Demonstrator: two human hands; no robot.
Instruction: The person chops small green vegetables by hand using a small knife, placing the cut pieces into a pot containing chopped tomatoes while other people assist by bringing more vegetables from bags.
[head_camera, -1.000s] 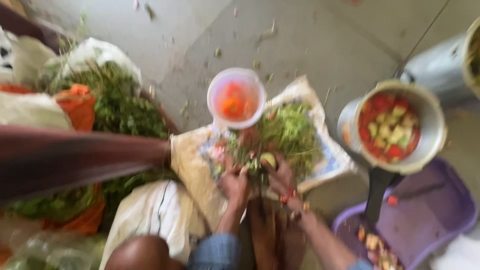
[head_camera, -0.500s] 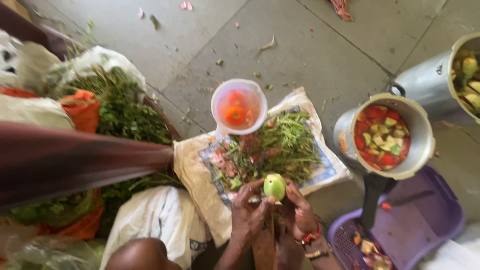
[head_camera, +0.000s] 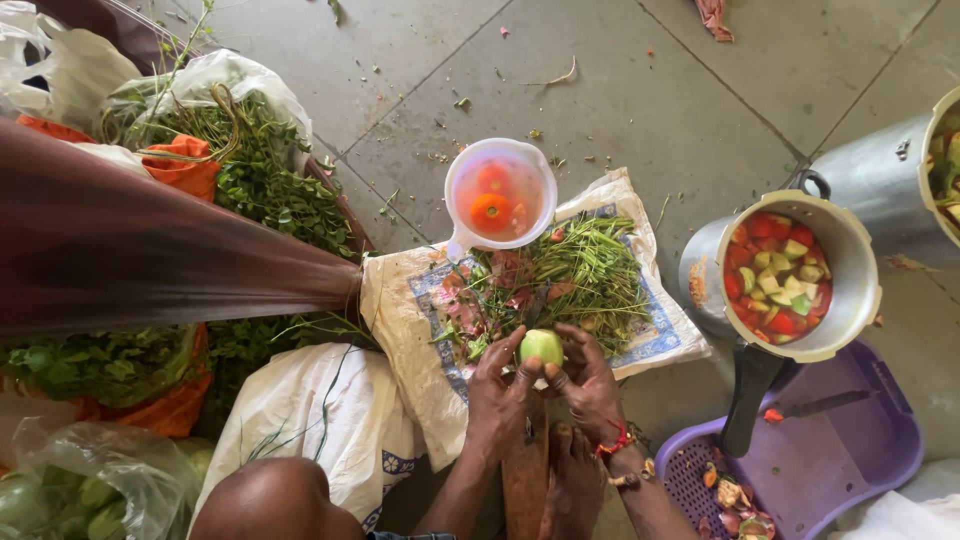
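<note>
A small round green fruit (head_camera: 541, 346) sits between the fingertips of both my hands. My left hand (head_camera: 497, 392) grips it from the left and my right hand (head_camera: 588, 385), with a red bangle at the wrist, grips it from the right. They hold it just above an upright wooden board (head_camera: 527, 478), at the near edge of a printed sack (head_camera: 400, 310) heaped with green stems and peelings (head_camera: 580, 270). A foot (head_camera: 575, 470) rests beside the board.
A clear plastic jug (head_camera: 497, 195) holds tomatoes in water. A metal pot (head_camera: 795, 275) of chopped red and green pieces stands right, above a purple basket (head_camera: 850, 440). Leafy greens (head_camera: 260, 190), a white sack (head_camera: 320, 420) and a blurred dark cloth (head_camera: 150, 250) fill the left.
The blurred view has steadied. My hands came up off the heap of stems with the green fruit and now hold it still at the sack's near edge.
</note>
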